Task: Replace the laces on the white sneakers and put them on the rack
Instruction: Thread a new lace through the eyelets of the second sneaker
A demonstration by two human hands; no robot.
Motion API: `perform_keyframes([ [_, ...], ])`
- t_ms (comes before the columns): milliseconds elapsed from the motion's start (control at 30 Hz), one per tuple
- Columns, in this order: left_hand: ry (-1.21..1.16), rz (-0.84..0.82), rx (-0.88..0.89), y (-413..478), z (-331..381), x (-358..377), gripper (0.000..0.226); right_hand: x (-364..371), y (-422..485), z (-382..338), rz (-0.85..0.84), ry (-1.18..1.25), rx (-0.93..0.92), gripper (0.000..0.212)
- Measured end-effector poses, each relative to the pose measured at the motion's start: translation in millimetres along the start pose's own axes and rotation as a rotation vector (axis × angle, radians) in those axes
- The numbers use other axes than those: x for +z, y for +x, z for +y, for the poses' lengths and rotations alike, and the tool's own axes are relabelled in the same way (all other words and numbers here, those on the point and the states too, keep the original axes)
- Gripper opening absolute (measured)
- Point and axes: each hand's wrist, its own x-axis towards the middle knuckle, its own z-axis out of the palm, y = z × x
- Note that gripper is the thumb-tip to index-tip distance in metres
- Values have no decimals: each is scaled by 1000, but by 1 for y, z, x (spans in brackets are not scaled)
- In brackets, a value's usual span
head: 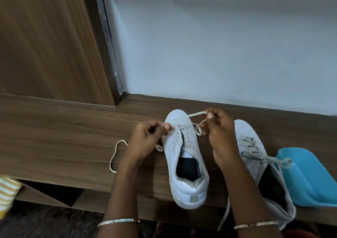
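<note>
A white sneaker (pixel 184 157) stands on the wooden shelf top (pixel 63 131), toe pointing away from me, most eyelets bare. A white lace (pixel 193 115) runs through its front eyelets. My left hand (pixel 147 139) pinches one end of the lace just left of the toe; the rest trails down onto the shelf (pixel 116 155). My right hand (pixel 218 133) pinches the other end, pulled up to the right of the toe. A second white sneaker (pixel 255 152) lies to the right, laced with a grey lace tied in a bow, partly behind my right forearm.
A blue plastic tub (pixel 310 179) sits at the right end of the shelf beside the second sneaker. A wooden door panel (pixel 45 36) stands at the back left and a pale wall (pixel 218 46) behind. Striped yellow cloth (pixel 7 192) shows at the lower left.
</note>
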Motion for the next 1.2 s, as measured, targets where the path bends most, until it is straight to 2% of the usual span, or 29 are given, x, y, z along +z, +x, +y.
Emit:
perform_keyframes([
  [167, -742, 147, -195, 0, 23, -2, 16, -3, -4, 2, 17, -184, -95, 10],
  [267, -1034, 193, -258, 2, 28, -1, 17, 10, -14, -13, -184, -165, -122, 5],
  [367, -1196, 152, -253, 4, 30, 3, 21, 24, -26, -20, -447, -319, -156, 16],
  [433, -1220, 94, -245, 2, 32, 6, 25, 34, -32, -16, -520, -437, -204, 23],
  [533, -1216, 92, -259, 1, 35, 6, 34, 40, -33, -7, -548, -501, -270, 17],
  [633, -1296, 247, -305, 5, 29, -5, 23, 33, -30, -13, -594, -292, -115, 21],
  [700, -1283, 394, -376, 7, 21, -12, 18, 24, -27, -20, -517, -108, -9, 30],
  [767, -1173, 506, -441, 7, 15, -12, 17, 13, -20, -23, -412, -17, 42, 35],
  [867, -1017, 606, -462, 8, 10, -8, 20, -1, -12, -23, -318, 88, 130, 35],
  [967, -899, 745, -488, 10, 2, -10, 11, -10, -5, -26, -208, 277, 236, 34],
  [1000, -890, 787, -491, 10, -2, -13, 6, -15, -3, -27, -175, 355, 255, 31],
  [1067, -888, 852, -476, 10, -8, -17, 13, -25, 3, -29, -118, 464, 266, 28],
  [1200, -893, 936, -469, 10, -12, -21, 20, -40, 9, -28, -60, 488, 271, 27],
])
